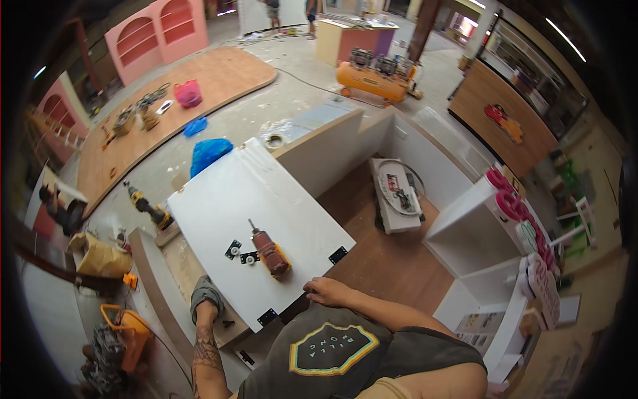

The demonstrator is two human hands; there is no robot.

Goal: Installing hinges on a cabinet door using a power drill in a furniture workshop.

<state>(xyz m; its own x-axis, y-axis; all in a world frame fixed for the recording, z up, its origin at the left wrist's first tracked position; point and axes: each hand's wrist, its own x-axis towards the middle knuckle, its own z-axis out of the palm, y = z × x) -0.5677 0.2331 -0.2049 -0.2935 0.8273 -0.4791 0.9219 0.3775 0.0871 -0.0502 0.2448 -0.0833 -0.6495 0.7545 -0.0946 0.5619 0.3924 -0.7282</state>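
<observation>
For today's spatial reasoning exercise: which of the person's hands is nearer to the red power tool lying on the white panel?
Right. The right hand rests on the white panel at its near edge, just right of the red power tool. The left hand, gloved, sits off the panel's lower left edge, farther away.

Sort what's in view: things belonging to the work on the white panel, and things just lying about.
In hand: white panel, power drill, caster wheels, black corner brackets, right hand, left hand.
Lying about: yellow drill, orange compressor, blue bag, pink basket.
</observation>
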